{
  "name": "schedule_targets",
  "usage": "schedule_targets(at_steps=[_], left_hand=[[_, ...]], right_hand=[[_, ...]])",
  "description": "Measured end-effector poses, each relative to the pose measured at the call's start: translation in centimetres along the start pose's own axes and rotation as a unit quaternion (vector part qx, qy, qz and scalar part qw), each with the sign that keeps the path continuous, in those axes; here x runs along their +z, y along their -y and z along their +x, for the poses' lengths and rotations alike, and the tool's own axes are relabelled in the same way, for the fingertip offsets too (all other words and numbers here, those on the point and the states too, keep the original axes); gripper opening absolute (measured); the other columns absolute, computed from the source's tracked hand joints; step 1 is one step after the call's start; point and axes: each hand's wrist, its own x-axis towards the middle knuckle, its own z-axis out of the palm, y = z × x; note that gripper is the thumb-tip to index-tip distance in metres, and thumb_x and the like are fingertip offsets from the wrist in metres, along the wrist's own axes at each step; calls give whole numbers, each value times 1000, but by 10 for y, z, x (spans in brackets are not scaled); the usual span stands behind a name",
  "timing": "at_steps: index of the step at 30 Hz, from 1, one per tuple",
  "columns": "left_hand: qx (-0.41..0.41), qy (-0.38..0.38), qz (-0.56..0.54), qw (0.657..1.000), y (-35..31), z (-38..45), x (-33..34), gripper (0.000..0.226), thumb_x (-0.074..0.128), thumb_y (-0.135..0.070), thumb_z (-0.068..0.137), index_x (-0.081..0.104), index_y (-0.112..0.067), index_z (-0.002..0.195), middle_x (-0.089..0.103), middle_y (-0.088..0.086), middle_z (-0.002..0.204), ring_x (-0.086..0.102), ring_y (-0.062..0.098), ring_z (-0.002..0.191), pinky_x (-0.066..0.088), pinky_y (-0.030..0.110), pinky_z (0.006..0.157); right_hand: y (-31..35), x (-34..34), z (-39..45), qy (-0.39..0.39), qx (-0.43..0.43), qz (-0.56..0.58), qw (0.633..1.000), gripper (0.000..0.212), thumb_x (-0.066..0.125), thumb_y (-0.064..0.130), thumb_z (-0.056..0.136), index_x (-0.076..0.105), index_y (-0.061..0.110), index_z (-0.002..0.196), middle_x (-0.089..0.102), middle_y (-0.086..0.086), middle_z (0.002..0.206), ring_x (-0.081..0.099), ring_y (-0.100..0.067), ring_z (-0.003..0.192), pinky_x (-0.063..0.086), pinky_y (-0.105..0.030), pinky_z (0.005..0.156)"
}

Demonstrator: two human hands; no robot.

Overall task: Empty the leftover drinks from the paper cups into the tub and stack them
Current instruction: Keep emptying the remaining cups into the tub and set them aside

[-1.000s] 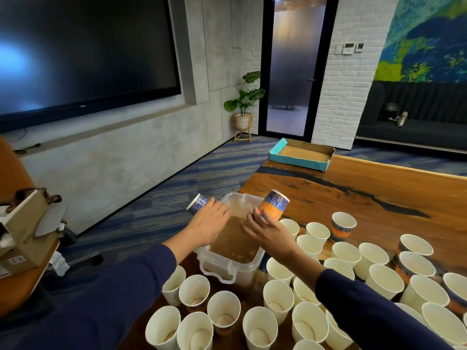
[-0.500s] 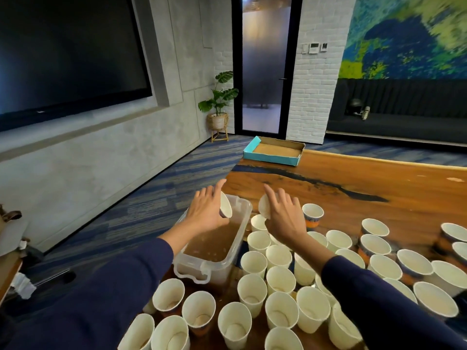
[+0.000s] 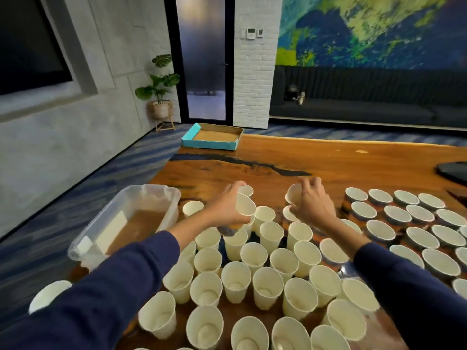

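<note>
My left hand (image 3: 226, 210) grips a white paper cup (image 3: 244, 204), mouth turned toward me, above the standing cups right of the tub. My right hand (image 3: 312, 204) holds a second paper cup (image 3: 294, 195) the same way, over the table's middle. The clear plastic tub (image 3: 174, 198) sits at the table's left edge with brown liquid (image 3: 141, 223) inside. Many upright paper cups (image 3: 254, 256) crowd the wooden table (image 3: 328, 162) in front of me and to the right; some hold a little drink.
A teal shallow box (image 3: 209, 144) lies at the table's far left corner. A dark object (image 3: 452, 169) rests at the right edge. Beyond are a potted plant (image 3: 160, 89), a glass door, a dark sofa and blue carpet left of the table.
Both hands have swung right, away from above the tub, each still holding its cup. The cups were tipped over the tub a second ago and now face me. My view turned right.
</note>
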Motion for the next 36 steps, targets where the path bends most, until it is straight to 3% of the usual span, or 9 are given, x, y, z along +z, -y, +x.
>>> schedule_targets(at_steps=[3, 9, 17, 22, 25, 36], left_hand=[[28, 82, -37, 996, -18, -4, 19, 89, 79, -38, 74, 24, -29, 144, 26, -3, 152, 44, 20, 127, 47, 31, 95], [79, 194, 33, 977, -36, -24, 42, 75, 76, -39, 79, 34, -26, 140, 34, -3, 141, 40, 17, 127, 44, 31, 100], [73, 289, 84, 951, -30, -61, 49, 77, 79, -26, 77, 31, -20, 136, 34, -2, 134, 39, 15, 123, 43, 22, 90], [51, 277, 67, 957, -22, -81, 54, 77, 79, -17, 76, 27, -19, 132, 31, -6, 121, 41, 12, 110, 46, 22, 81], [39, 265, 80, 960, -19, -89, 52, 77, 79, -19, 74, 27, -20, 130, 36, 0, 127, 48, 19, 111, 51, 32, 83], [59, 203, 35, 977, -51, -85, 48, 80, 78, -26, 77, 24, -20, 135, 35, 2, 135, 46, 20, 119, 50, 39, 94]], right_hand=[[-35, -11, -7, 25, 33, -29, 999, 76, 74, 41, 79, 32, 15, 137, 35, -13, 137, 46, -31, 119, 47, -41, 94], [-83, -26, -27, 71, 84, -78, 991, 75, 72, 37, 81, 29, 11, 136, 35, -17, 138, 44, -33, 122, 43, -42, 99], [-85, -24, -46, 85, 102, -76, 988, 81, 74, 38, 78, 27, 11, 138, 34, -18, 140, 41, -35, 127, 42, -45, 101], [-69, -22, -51, 74, 67, -71, 993, 76, 71, 36, 82, 27, 10, 139, 33, -18, 140, 41, -34, 126, 42, -44, 101], [-65, -22, -52, 68, 52, -70, 994, 76, 70, 40, 82, 27, 10, 138, 34, -18, 139, 40, -34, 126, 39, -44, 102], [-89, -28, -65, 68, 91, -97, 989, 77, 71, 38, 81, 29, 12, 140, 37, -17, 141, 40, -33, 128, 38, -44, 104]])
